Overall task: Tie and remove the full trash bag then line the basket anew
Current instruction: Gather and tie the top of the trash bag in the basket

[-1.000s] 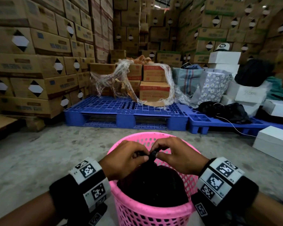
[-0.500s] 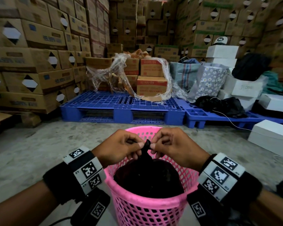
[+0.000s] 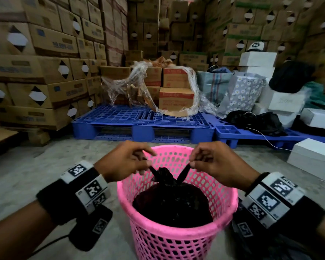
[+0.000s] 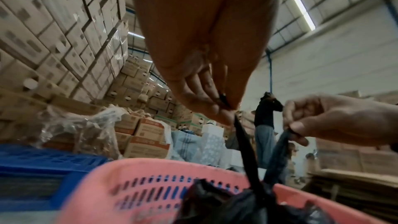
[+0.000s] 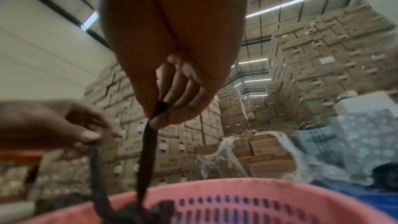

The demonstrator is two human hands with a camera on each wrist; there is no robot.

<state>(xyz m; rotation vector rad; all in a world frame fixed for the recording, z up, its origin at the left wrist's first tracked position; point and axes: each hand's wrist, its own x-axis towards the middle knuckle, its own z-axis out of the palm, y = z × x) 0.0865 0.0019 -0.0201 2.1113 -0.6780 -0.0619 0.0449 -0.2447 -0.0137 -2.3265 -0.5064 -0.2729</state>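
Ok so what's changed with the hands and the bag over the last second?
The left hand and right hand, earlier close together at the neck of the black trash bag, have drawn apart, each pinching one twisted tail and pulling it outward and up. The bag stays inside the pink basket, and the basket stands in its place.

Trash bag point(image 3: 172, 203): thin black plastic film, crinkled, slight sheen; the two ends pulled out to either side of the pinch points are twisted into matt cords. Basket point(image 3: 176, 239) under the grip: pink moulded plastic, perforated wall, smooth semi-gloss rim with dark smudges. Floor point(image 3: 36, 175) beyond the hands: bare concrete, rough, matt. Pallet point(image 3: 139, 119) further out: blue moulded plastic grid. Boxes point(image 3: 45, 72) behind: matt brown cardboard, some under clear glossy wrap point(image 3: 131, 85).
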